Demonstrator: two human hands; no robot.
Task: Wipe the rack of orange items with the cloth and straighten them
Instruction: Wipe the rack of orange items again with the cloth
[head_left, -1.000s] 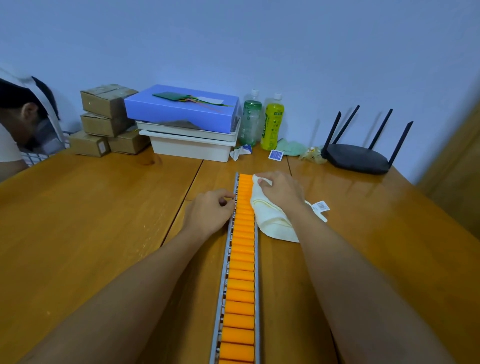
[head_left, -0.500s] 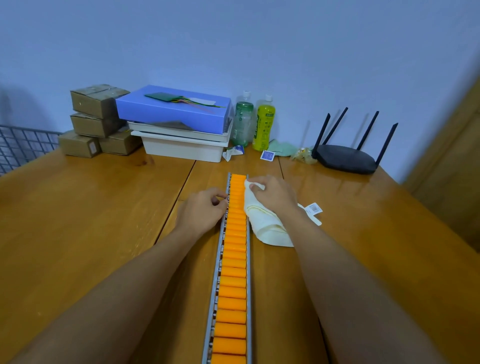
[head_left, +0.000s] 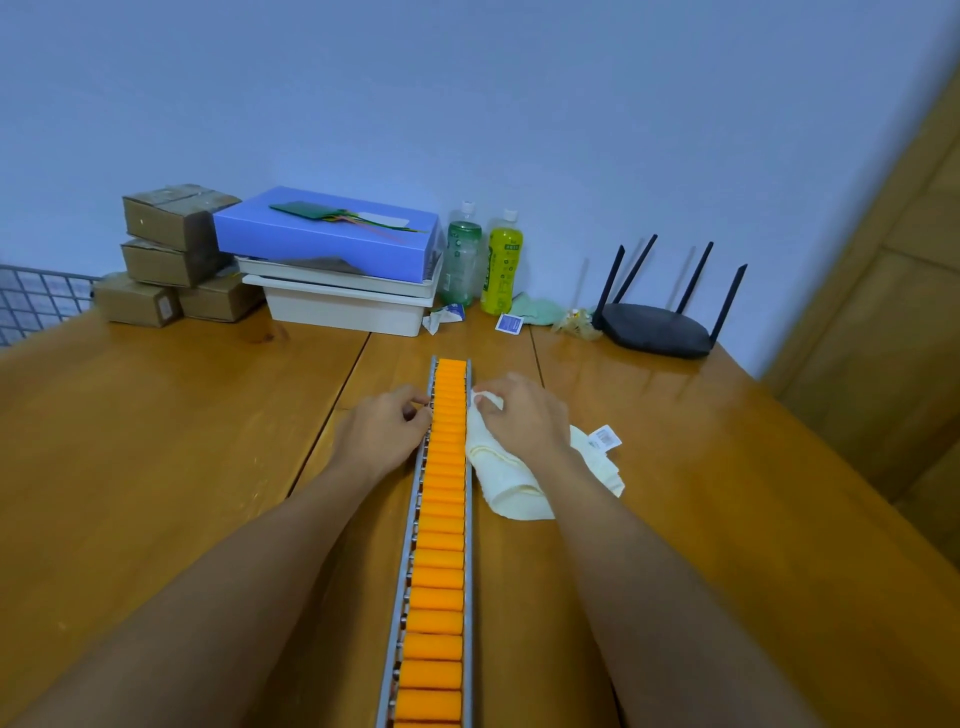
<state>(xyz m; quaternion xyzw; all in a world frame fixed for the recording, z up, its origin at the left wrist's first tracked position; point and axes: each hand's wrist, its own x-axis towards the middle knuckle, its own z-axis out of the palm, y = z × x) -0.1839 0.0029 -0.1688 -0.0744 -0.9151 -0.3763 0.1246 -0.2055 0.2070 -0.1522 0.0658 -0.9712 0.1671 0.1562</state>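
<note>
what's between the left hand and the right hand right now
In the head view, the far stretch of the rack with its orange items runs between the left hand and the right hand, which presses the cloth against the rack's side.

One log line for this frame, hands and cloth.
left hand: on rack left rail | right hand: pressing cloth at right rail | orange rollers: aligned

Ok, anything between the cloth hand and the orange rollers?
Nothing visible. The right hand presses the cloth against the rack's right rail, touching the orange rollers. The left hand rests on the opposite rail, clear of the cloth's path.
</note>
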